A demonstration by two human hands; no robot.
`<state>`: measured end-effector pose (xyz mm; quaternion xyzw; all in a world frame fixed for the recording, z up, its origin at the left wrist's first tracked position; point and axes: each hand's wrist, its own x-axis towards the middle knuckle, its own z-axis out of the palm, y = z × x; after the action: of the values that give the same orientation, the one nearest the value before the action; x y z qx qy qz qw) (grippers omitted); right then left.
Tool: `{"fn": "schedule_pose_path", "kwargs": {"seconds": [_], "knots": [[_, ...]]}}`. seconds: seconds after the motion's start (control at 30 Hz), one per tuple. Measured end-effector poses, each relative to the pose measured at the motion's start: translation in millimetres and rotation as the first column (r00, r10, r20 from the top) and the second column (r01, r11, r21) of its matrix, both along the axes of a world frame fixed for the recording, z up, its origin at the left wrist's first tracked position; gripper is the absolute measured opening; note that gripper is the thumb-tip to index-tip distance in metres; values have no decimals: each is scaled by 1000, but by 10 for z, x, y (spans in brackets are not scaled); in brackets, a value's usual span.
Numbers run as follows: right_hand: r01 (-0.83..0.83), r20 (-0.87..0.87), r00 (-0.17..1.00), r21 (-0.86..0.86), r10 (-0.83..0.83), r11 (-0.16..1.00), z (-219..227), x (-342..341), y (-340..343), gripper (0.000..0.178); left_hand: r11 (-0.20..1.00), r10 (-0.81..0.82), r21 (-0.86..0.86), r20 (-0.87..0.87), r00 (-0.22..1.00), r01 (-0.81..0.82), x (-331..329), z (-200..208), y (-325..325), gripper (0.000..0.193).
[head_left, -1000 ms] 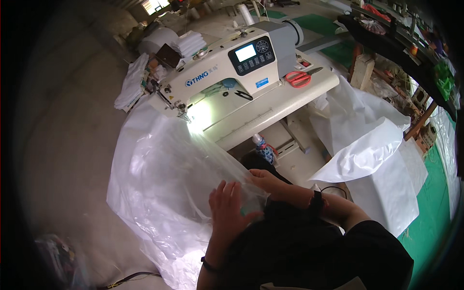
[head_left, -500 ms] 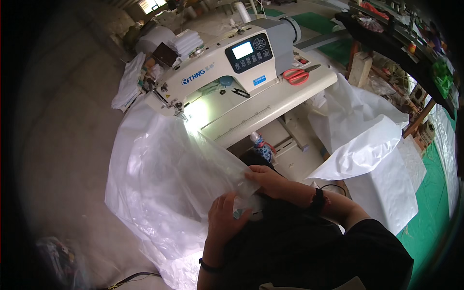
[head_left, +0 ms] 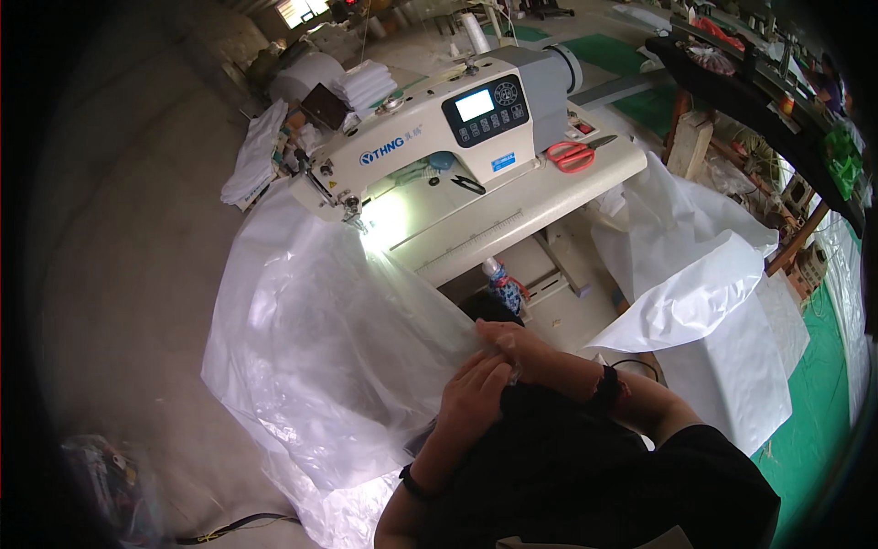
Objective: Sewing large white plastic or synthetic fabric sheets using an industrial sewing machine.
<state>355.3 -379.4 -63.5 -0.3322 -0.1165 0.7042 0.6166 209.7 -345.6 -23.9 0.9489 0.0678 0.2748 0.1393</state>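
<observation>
A large sheet of translucent white plastic (head_left: 311, 339) hangs from the lit needle area of the sewing machine (head_left: 412, 128) down toward my lap. Its near edge runs to my hands. My left hand (head_left: 474, 393) is closed on this edge, fingers bent and lying against the other hand. Just beyond it, my right hand (head_left: 517, 352) pinches the same edge, a bit of clear film showing between the two. The fingertips are partly hidden. Both hands are close together, in front of my dark clothing.
Red-handled scissors (head_left: 576, 156) and small black thread snips (head_left: 468, 185) lie on the machine bed. More white sheeting (head_left: 695, 265) drapes at the right. Folded white stacks (head_left: 366, 84) stand behind the machine. A dark bench (head_left: 759, 110) is at far right; a cable (head_left: 238, 528) crosses the floor.
My left hand has moved up and right, from apart to against my right hand, and its fingers have closed. The right hand has shifted slightly right and down. The view has shifted a little.
</observation>
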Motion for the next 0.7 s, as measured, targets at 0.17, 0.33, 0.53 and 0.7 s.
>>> {"fn": "schedule_pose_path", "kwargs": {"seconds": [0.17,0.33,0.53,0.7], "knots": [[-1,156,988,-53,9,999,22,36,64,20,995,-94,23,-17,995,94,41,-71,-38,21],[18,510,860,-4,-14,1000,162,16,-2,18,939,310,152,3,951,-307,-334,-281,-51,50],[36,797,565,234,-212,972,126,-73,-215,31,681,728,195,-81,681,-706,-1569,-1067,674,33],[-415,855,-400,152,-330,897,-249,-356,-108,44,386,920,122,23,392,-914,-2847,-1255,747,29]]}}
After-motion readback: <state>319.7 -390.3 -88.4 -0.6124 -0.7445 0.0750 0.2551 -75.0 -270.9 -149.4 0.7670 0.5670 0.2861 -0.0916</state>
